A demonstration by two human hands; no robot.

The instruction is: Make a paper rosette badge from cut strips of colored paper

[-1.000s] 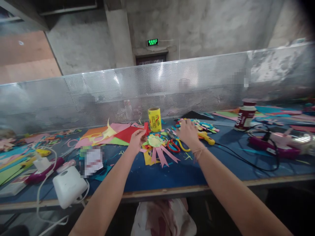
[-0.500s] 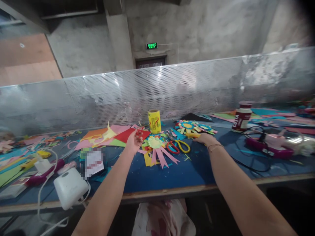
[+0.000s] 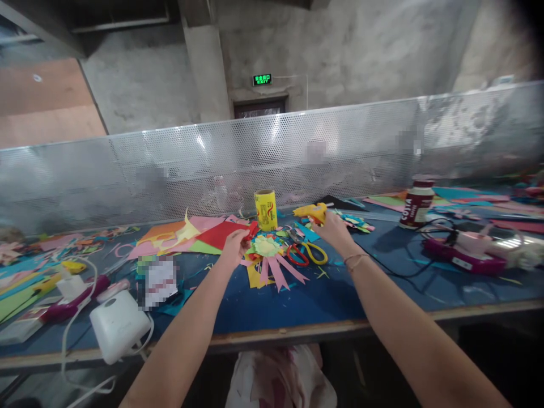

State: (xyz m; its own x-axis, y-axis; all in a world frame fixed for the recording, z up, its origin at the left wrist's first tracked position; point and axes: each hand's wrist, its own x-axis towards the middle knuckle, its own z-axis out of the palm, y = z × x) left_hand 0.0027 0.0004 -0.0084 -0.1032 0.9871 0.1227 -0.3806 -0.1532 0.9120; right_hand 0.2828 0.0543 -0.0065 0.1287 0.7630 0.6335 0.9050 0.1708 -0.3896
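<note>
My right hand (image 3: 334, 228) is closed round a yellow glue gun (image 3: 311, 212) and holds it above the table, nozzle pointing left. My left hand (image 3: 235, 245) pinches a small red paper piece (image 3: 253, 229) beside a green and yellow paper rosette (image 3: 267, 247) with pink ribbon tails. Red-handled and yellow-handled scissors (image 3: 306, 253) lie just right of the rosette. A yellow roll (image 3: 266, 209) stands behind it.
Coloured paper sheets (image 3: 187, 236) lie left of the rosette. A white device (image 3: 119, 324) with cables sits near the front left edge of the blue table (image 3: 297, 300). A brown bottle (image 3: 417, 205) and a pink tool (image 3: 457, 254) with a black cord are at the right. A perforated metal screen (image 3: 212, 164) closes the back.
My right hand has picked the yellow glue gun up off the table and brought it left toward the rosette. My left hand stays by the rosette with the red piece.
</note>
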